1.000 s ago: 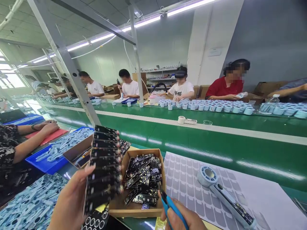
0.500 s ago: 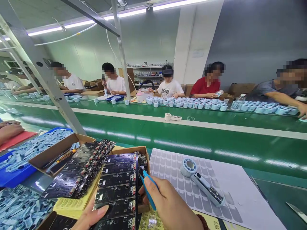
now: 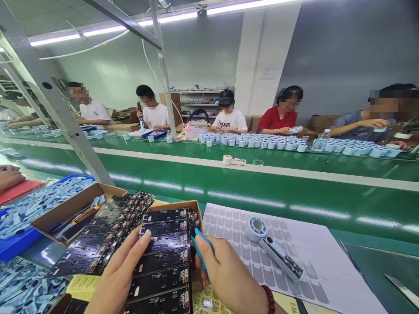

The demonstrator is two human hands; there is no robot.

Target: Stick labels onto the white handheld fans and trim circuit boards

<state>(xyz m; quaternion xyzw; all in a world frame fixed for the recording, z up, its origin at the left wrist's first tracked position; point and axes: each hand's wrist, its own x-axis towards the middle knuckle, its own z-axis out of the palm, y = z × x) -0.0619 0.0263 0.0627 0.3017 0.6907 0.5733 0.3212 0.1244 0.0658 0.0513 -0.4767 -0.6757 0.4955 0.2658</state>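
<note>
My left hand (image 3: pixel 118 277) grips a long black panel of joined circuit boards (image 3: pixel 163 261), thumb pressed on its upper left face. My right hand (image 3: pixel 229 277) is closed around blue-handled cutters (image 3: pixel 200 248), whose tip sits at the panel's right edge. The panel covers most of an open cardboard box (image 3: pixel 183 205) of loose black boards. A second stack of black panels (image 3: pixel 104 233) lies flat to the left. A white and grey handheld fan (image 3: pixel 273 246) rests on a sheet of grey stickers (image 3: pixel 229 231) to the right.
A cardboard tray (image 3: pixel 70 209) holds tools at left, beside blue bins of pale blue parts (image 3: pixel 39 200). A green conveyor (image 3: pixel 262 187) runs across, with a small fan part (image 3: pixel 233 160) on it. Several people sit behind rows of white cups (image 3: pixel 262 143). A metal post (image 3: pixel 55 104) slants at left.
The view has swung right and down. My left hand lowered the raised panel over the box, and my right hand brought the cutters up to its right edge.
</note>
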